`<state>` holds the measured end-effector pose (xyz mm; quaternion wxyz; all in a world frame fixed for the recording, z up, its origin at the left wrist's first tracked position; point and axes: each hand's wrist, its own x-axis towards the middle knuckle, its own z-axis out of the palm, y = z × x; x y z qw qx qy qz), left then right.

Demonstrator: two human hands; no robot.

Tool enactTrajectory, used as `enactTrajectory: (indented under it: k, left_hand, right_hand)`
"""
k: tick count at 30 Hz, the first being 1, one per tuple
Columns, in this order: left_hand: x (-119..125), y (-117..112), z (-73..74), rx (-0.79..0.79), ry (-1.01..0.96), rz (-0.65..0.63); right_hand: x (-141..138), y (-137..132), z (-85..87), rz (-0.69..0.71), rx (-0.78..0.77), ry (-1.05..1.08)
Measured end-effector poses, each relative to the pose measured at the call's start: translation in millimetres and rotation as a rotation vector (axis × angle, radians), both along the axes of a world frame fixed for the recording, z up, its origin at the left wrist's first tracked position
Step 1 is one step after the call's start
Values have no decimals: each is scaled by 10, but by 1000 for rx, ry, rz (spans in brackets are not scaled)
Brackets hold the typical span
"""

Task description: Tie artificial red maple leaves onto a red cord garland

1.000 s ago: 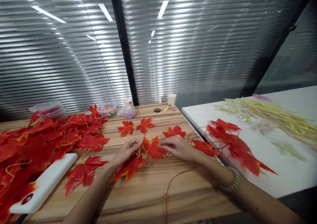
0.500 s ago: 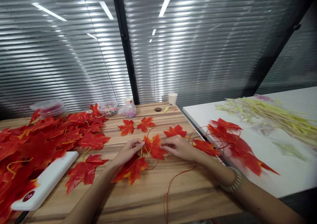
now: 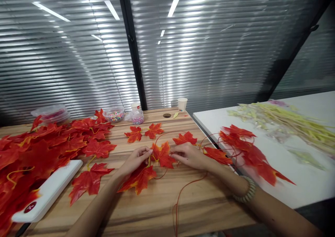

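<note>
Between my hands lies a red-orange artificial maple leaf point(image 3: 162, 155) with a yellow stem. My left hand point(image 3: 138, 160) pinches a yellow stem at its left side; another maple leaf point(image 3: 141, 179) hangs just below those fingers. At the leaf's right edge, my right hand point(image 3: 188, 156) has its fingers pinched together, with thin red cord point(image 3: 180, 191) running beside and below it. What exactly sits in the right fingertips is too small to make out. Beyond that hand, cord links a leaf point(image 3: 217, 155) to a bunch of strung leaves point(image 3: 251, 149).
A large heap of maple leaves point(image 3: 49, 146) covers the left side, next to a white device point(image 3: 49, 191). Bead tubs point(image 3: 114, 115) and a paper cup point(image 3: 182, 104) stand at the back. On the white table point(image 3: 209, 120) lie yellow strips point(image 3: 293, 120).
</note>
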<state>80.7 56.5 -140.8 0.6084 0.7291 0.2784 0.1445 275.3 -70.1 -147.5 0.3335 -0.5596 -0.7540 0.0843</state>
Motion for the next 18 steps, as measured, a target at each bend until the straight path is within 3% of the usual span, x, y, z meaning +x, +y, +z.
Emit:
enactTrajectory:
  k: [10,18]
  left_hand:
    - [-1,41,-55,45,-13,-15]
    - [4,12,-7,62,33,-12]
  right_hand:
    - [-6,-2,18,-8,1,-15]
    - [7,6,-2,-18,1,-35]
